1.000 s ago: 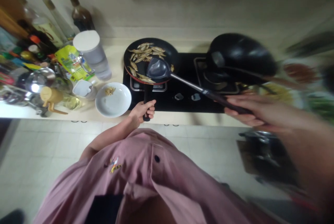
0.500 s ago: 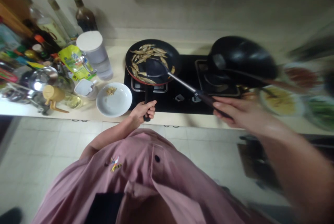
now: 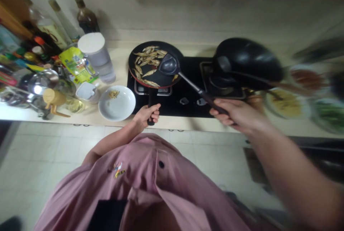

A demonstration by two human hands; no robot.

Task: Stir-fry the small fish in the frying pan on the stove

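My left hand (image 3: 147,114) is closed around the handle of a frying pan (image 3: 161,81), which rests on the left burner. Inside the pan lie several small browned fish (image 3: 148,58), bunched mostly on its left and far side. A spatula (image 3: 191,82) with a broad dark head and a metal shank is gripped by its black handle in my right hand (image 3: 228,112). Its head is over the right half of the pan, close to the fish; whether it touches them I cannot tell.
Left of the stove stand a white plate (image 3: 117,110) with chopped bits, a lidded pitcher (image 3: 96,57), bottles and jars. A black wok (image 3: 248,62) sits tilted on the right burner. Bowls of yellow food (image 3: 286,103), reddish food (image 3: 307,79) and greens (image 3: 331,112) are at right.
My right hand has moved a little left, and the spatula head has turned and lifted so its broad face shows. The pan and my left hand have stayed about where they were.
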